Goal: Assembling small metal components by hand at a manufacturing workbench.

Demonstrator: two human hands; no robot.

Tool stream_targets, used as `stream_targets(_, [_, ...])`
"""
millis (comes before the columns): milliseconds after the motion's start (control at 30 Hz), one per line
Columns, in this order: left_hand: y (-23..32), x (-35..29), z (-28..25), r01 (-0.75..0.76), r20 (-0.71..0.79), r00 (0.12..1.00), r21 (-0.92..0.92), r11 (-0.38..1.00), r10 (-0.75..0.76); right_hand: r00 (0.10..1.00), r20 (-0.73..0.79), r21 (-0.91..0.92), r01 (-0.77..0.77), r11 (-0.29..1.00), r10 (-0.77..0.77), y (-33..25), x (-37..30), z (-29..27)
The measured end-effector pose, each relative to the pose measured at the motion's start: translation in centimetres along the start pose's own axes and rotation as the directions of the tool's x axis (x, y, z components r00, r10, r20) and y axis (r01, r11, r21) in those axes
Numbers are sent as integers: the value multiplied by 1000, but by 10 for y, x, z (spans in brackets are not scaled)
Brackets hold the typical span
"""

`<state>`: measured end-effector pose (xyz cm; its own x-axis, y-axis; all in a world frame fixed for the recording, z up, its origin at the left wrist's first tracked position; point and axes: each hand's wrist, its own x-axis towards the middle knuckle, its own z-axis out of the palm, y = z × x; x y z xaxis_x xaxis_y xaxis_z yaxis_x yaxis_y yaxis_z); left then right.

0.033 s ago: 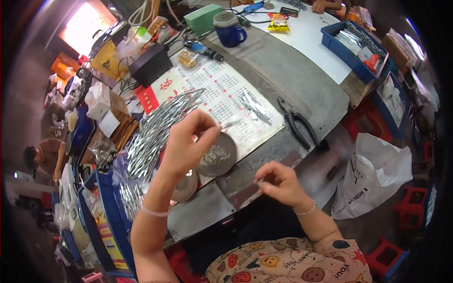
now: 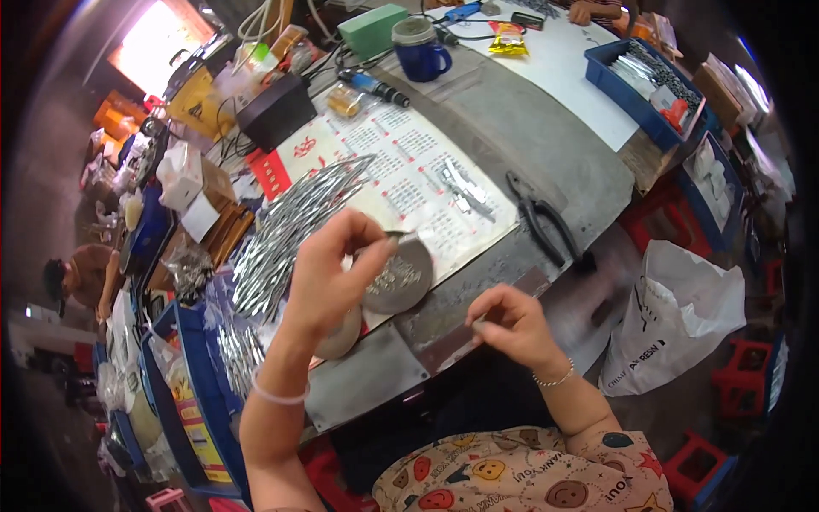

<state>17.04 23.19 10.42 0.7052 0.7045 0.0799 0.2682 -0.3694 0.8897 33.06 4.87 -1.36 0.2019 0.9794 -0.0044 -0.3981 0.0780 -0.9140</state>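
My left hand point(image 2: 335, 271) is raised above the near edge of the bench, thumb and forefinger pinched. What sits between those fingertips is too blurred to name. Just beneath and beyond it is a round grey dish point(image 2: 415, 263) with small silvery bits in it; a second round dish point(image 2: 341, 335) is partly hidden by the wrist. A heap of slim, shiny metal strips point(image 2: 294, 224) lies left of this hand on a printed calendar sheet point(image 2: 399, 139). To the right, beyond the bench's front edge, my right hand point(image 2: 514, 322) is closed in a pinch on something small and greyish.
Black-handled pliers point(image 2: 546, 224) lie at the right bench edge, near several loose metal strips point(image 2: 465, 189). Farther back are a blue mug point(image 2: 420, 60), a blue rotary tool point(image 2: 373, 86) and a blue parts bin point(image 2: 610, 81). A white sack point(image 2: 674, 328) stands at right.
The bench scene has shifted slightly in the picture. My left hand sits a little lower, and the slim pale piece beside its fingertips shows less clearly. My right hand keeps its pinch.
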Motion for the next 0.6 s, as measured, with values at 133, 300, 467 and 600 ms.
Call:
stream_targets(133, [-8, -95, -10, 162, -31, 979, -496, 853, -204, 983, 163, 402, -147, 904, 87, 3, -8, 22])
stream_targets(300, [-37, -185, 12, 79, -17, 975, -907, 414, -221, 931, 328, 443, -300, 844, 159, 11, -14, 73])
stream_targets(467, [-54, -233, 35, -82, -138, 962, -969, 232, -237, 885, 412, 405, -391, 827, 217, 22, -18, 106])
stream_targets(600, [-53, -264, 41, -22, -150, 948, -911, 413, -281, 853, 427, 280, -440, 853, 300, 20, -29, 126])
